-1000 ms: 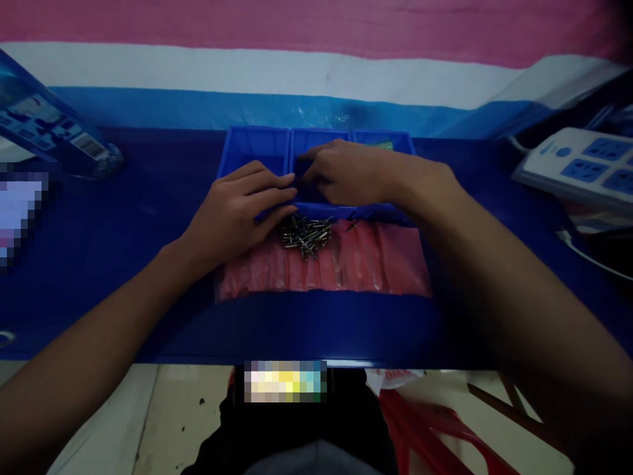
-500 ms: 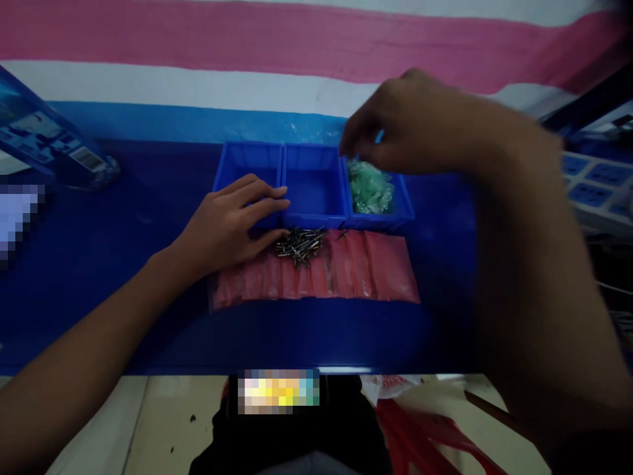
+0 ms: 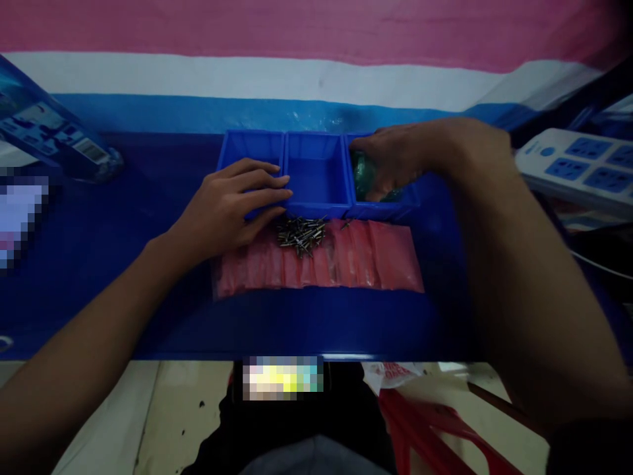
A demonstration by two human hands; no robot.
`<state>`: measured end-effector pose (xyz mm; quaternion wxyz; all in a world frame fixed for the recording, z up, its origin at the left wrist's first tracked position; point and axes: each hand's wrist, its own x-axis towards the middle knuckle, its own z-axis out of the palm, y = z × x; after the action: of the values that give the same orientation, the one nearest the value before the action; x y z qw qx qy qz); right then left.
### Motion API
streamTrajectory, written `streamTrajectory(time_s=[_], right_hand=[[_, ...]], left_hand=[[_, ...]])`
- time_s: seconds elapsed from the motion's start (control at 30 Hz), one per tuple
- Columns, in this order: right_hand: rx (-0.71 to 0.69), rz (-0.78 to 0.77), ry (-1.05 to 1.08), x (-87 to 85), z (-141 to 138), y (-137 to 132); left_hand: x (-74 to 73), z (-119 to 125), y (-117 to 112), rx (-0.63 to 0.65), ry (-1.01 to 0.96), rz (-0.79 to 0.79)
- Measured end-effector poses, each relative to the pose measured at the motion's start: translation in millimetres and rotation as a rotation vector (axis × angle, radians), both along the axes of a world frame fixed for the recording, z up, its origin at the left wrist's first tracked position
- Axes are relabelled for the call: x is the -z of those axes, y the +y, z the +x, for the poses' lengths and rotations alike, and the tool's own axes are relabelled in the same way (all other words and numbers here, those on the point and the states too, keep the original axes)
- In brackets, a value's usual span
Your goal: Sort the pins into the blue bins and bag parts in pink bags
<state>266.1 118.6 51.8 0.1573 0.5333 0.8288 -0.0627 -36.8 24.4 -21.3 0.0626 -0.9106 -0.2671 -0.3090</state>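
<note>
My left hand (image 3: 237, 204) is open, with its fingers spread over the front of the left blue bin (image 3: 237, 142). Its thumb lies near a pile of thin metal pins (image 3: 301, 235), which look like rivets. The pile sits on a row of overlapping pink plastic packets (image 3: 395, 257). My right hand (image 3: 400, 158) reaches down into the right blue bin (image 3: 380, 211), over green plastic packets (image 3: 363, 173). Its fingertips are partly hidden and dark, so whether they grip a packet is unclear. Between these two bins stands a middle blue bin (image 3: 316, 178).
A blue printed pack (image 3: 59, 132) stands at the left, near a pixelated bright object (image 3: 22, 218). A white power strip (image 3: 578, 165) lies at the right, beyond my forearm. A striped sheet (image 3: 316, 79) hangs behind the blue table (image 3: 316, 323). Below is a red stool (image 3: 435, 422).
My right hand has come down from above the right bin into it, covering most of the green packets. My left hand stays almost where it was. The view has shifted slightly.
</note>
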Motion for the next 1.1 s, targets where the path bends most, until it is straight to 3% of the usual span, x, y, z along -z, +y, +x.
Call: streamTrajectory(time_s=[0.2,0.37,0.5,0.57,0.63,0.73,0.83,0.97,1.03,1.1], right_hand=[[-0.058,0.117,-0.045,-4.2,-1.7,-5.4],[-0.094,0.259,0.001,-28.7,6.3,-12.7],[-0.209,0.433,0.178,-55.6,8.6,-34.0],[-0.331,0.487,0.346,-63.8,0.2,-49.8],[-0.45,0.438,0.48,-65.2,-17.1,-66.3],[-0.631,0.314,0.609,-53.7,-53.6,-86.0],[-0.78,0.218,0.621,-31.6,-86.4,-97.4],[-0.822,0.247,0.354,-3.9,-103.7,-105.4],[-0.889,0.294,0.344,6.0,-100.3,-107.4],[-0.963,0.299,0.407,13.4,-90.6,-108.2]], left_hand=[[1.3,2.3,-3.3,-0.017,-0.028,-0.014],[-12.3,6.6,-11.9,-0.069,0.005,-0.074],[-32.2,11.3,-62.3,-0.194,-0.025,-0.117],[-30.4,8.3,-99.1,-0.212,-0.05,-0.166],[-17.8,-0.4,-131.4,-0.304,-0.034,-0.204],[9.5,-19.5,-155.6,-0.457,-0.048,-0.275],[26.4,-35.8,-154.7,-0.512,-0.081,-0.281],[24.0,-43.1,-147.9,-0.637,-0.146,-0.314],[19.2,-40.4,-146.0,-0.684,-0.233,-0.327],[16.1,-34.8,-142.5,-0.646,-0.282,-0.328]])
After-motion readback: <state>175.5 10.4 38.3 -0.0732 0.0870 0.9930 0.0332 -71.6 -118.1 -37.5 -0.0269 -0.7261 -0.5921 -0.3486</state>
